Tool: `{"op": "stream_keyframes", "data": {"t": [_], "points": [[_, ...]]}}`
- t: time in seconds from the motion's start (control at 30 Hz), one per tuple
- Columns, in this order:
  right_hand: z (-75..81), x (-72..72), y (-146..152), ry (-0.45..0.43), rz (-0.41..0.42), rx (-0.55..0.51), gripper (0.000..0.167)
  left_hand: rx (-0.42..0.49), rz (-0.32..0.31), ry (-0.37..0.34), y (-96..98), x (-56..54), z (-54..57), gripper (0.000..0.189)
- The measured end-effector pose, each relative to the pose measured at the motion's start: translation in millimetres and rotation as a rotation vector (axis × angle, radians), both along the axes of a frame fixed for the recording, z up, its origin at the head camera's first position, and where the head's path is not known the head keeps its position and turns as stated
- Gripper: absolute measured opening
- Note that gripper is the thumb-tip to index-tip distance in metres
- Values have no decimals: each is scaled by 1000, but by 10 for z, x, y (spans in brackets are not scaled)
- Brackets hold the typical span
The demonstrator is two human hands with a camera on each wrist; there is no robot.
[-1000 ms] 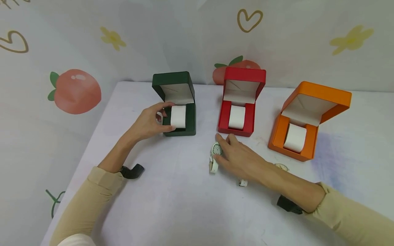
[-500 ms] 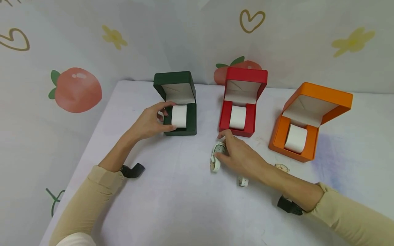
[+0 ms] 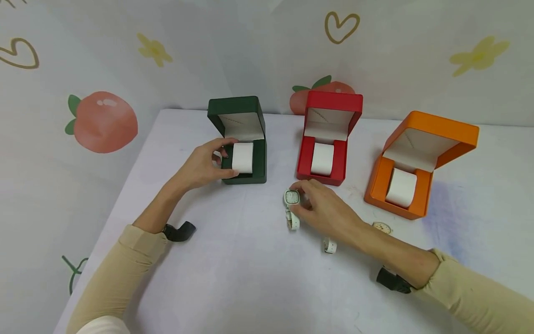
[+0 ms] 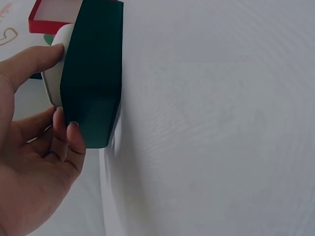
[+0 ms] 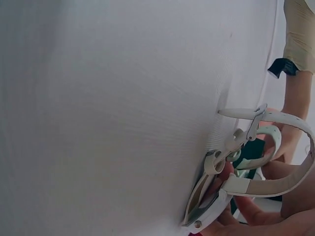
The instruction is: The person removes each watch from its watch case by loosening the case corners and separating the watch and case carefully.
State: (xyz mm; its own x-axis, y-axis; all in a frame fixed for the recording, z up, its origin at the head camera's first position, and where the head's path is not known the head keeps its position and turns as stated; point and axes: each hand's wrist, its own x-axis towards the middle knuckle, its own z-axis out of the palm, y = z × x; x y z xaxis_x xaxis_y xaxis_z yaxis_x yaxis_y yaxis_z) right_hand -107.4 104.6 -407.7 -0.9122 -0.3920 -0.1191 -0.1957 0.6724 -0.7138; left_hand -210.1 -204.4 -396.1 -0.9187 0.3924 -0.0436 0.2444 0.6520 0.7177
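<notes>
In the head view my left hand (image 3: 204,162) pinches the white cushion (image 3: 243,157) in the open green watch box (image 3: 259,162), thumb at its near end, index finger at its far end. The left wrist view shows the thumb and fingertips at the cushion's ends, beside the green box wall (image 4: 96,73). My right hand (image 3: 323,204) holds a pale watch (image 3: 292,197) between thumb and index finger, its square dial facing up. A white strap loop (image 3: 294,221) lies just below that dial. In the right wrist view a white-strapped watch (image 5: 275,189) stands in front of the hand.
An open red watch box (image 3: 305,160) and an open orange one (image 3: 375,181) stand along the back, each with a white cushion. Another white watch (image 3: 330,246) lies below my right wrist. A gold-rimmed watch (image 3: 382,227) lies beyond the right forearm, partly hidden.
My right fingers have closed on the pale watch and turned its dial more upright to the head view, slightly left and farther back. The left hand stays at the cushion.
</notes>
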Motion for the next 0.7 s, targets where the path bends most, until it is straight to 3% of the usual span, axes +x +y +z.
{"op": "stream_keyframes", "data": {"t": [0.2,0.43,0.7], "points": [[-4,-13,-22,14,-2,48,50,10,-29,74,-6,-11,-38,68],[-13,-28,-54,43,-8,74,52,4,-56,97,11,-34,-35,70],[-42,-33,-66,24,-12,66,53,-121,-48,67,51,-66,3,72]]}}
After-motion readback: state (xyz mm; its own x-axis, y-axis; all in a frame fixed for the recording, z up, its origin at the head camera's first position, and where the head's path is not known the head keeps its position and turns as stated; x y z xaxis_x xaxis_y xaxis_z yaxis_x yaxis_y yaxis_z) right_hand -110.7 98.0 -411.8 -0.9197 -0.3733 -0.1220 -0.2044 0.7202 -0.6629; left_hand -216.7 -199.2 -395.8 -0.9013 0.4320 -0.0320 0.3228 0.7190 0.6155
